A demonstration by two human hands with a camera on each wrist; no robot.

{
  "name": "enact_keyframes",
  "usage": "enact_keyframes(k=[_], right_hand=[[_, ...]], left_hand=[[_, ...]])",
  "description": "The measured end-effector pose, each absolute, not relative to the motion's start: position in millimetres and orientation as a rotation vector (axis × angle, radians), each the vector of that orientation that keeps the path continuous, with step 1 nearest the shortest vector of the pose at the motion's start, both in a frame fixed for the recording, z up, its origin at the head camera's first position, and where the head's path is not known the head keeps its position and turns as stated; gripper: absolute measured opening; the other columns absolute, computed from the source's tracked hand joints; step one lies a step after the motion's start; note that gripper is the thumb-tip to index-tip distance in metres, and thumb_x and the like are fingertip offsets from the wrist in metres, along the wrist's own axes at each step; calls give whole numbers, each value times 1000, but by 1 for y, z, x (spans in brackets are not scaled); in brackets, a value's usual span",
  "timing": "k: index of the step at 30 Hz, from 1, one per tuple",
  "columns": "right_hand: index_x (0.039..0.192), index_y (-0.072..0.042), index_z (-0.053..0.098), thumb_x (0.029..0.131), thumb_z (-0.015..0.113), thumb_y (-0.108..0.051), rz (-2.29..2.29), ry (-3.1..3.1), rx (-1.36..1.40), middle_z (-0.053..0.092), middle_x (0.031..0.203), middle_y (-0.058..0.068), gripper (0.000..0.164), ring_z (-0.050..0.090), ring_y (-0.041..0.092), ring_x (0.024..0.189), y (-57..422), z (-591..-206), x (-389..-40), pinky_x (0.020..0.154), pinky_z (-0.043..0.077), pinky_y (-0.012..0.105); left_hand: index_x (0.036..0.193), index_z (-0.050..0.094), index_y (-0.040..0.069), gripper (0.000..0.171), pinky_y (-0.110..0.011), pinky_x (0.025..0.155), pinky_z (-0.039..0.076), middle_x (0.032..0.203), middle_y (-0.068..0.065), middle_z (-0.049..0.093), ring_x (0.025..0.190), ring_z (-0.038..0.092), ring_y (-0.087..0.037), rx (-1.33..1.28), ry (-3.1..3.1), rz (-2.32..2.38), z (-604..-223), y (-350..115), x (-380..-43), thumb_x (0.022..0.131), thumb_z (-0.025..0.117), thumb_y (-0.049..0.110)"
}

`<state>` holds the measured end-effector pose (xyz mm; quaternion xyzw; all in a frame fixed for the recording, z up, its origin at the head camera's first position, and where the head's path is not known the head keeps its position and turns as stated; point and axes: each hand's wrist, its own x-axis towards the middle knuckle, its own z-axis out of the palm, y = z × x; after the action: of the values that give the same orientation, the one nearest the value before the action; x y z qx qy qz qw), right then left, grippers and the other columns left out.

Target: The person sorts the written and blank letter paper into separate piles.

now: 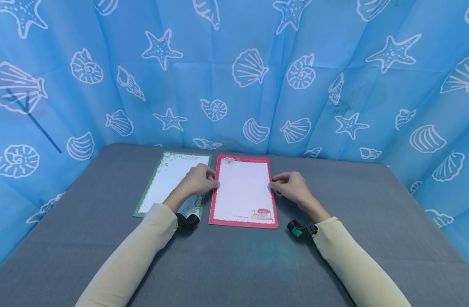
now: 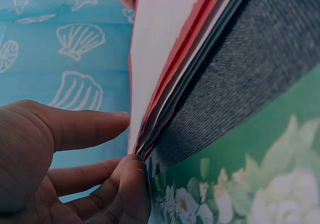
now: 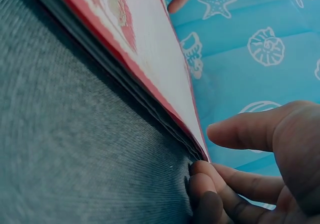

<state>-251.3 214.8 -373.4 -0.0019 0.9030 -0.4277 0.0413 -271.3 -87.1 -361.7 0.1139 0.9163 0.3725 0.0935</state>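
Observation:
A stack of red-bordered letter paper [image 1: 243,192] lies on the grey cloth, its top sheet white with faint lines and a small picture at the lower right. My left hand [image 1: 199,181] holds its left long edge, and my right hand [image 1: 289,186] holds the right one. In the left wrist view, the thumb [image 2: 95,129] is at the upper edge and curled fingers [image 2: 132,184] touch the layered side. Likewise, the right wrist view has the thumb [image 3: 245,131] beside the top edge and bent fingertips [image 3: 202,176] against the lower sheets.
Under my left forearm and hand lies a green-bordered, flower-printed letter sheet [image 1: 169,175], left of the red stack. Grey cloth [image 1: 234,264] covers the table. Behind it hangs a blue curtain [image 1: 203,85] with white shells and starfish. Dark bands [image 1: 187,221] circle both wrists.

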Motion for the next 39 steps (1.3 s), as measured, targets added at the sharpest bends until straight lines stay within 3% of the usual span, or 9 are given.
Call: enact_keyframes(k=[14,26,39], right_hand=[[124,5,66,96,69,-19,-1308,2759,-24,68,109,18,36,61,23,84,212,-372,-250,71,49,29],[122,5,66,94,72,-12,-1372,2781,-42,71,101,16,34,64,22,82,211,-373,-250,69,50,27],[128,7,60,95,71,-12,-1535,2654,-82,71,100,17,40,64,19,77,212,-373,-250,69,54,28]], left_hand=[[125,66,-6,37,-33,69,46,78,-7,62,65,54,-16,357,2772,1044,-366,-84,-268,93,72,13],[127,67,-4,35,-29,55,38,68,-6,58,54,45,-14,378,2792,1039,-364,-82,-267,96,65,12],[127,68,-2,35,-28,53,37,69,-5,58,54,45,-13,369,2815,1023,-363,-80,-266,96,66,13]])
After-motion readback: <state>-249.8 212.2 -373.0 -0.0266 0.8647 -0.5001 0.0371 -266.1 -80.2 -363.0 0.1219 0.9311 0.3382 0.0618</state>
